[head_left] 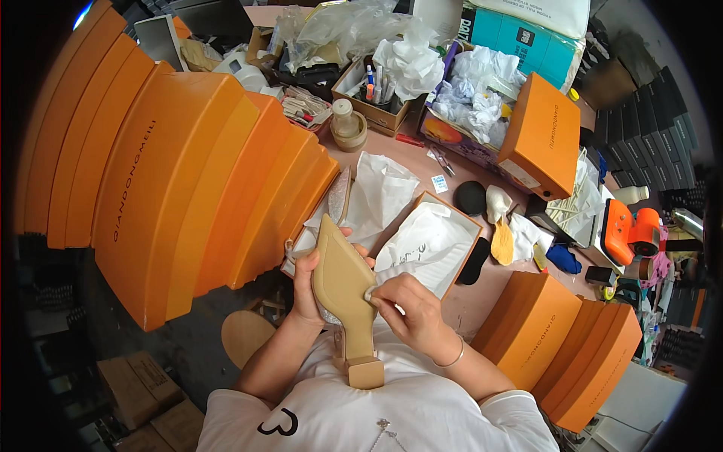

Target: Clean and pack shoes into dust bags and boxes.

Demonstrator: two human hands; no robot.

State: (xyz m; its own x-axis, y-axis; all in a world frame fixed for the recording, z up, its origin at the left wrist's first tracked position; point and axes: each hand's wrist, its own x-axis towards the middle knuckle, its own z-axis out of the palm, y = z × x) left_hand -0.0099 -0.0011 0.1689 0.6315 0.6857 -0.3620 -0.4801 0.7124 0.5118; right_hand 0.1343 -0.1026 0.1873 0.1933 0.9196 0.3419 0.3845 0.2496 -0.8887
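Note:
My left hand [305,290] is wrapped round a pointed high-heeled shoe [340,279], its beige sole turned up and the block heel toward my chest. The upper is mostly hidden beneath; a glittery silver edge shows. My right hand [410,310] pinches a small white wad [370,293] against the sole's right edge; what the wad is made of I cannot tell. Beyond the hands lies an open shoebox [468,239] with white tissue paper [422,237] in it. Another glittery shoe [340,194] rests beside more white paper [382,184].
Stacks of orange shoeboxes stand at the left [173,196] and lower right [527,324]. A brush [502,242], a black round pad [470,198] and an orange tape dispenser [619,230] lie to the right. Behind are a jar [349,132] and a paper-filled carton [452,135].

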